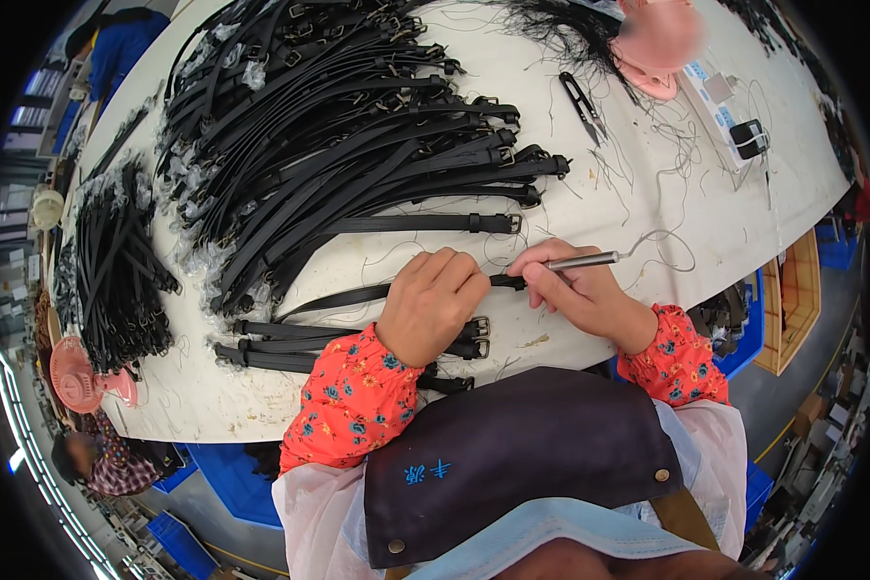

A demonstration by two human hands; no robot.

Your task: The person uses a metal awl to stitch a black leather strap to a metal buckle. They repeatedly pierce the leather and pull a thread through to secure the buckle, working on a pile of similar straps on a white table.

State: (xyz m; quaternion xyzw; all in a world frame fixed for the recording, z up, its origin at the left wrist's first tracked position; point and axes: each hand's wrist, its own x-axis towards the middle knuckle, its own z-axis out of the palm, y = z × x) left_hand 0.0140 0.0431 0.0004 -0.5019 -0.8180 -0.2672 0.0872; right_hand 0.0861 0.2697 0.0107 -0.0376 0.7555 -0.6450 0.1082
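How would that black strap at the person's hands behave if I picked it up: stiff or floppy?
The black strap would probably bend fairly easily, since similar ones in the pile lie in curves. It likely won't roll, being flat, and may feel light because it looks thin and narrow.

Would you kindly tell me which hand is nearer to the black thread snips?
Right. The right hand is just below the black thread snips in the picture; the left hand is below and farther left.
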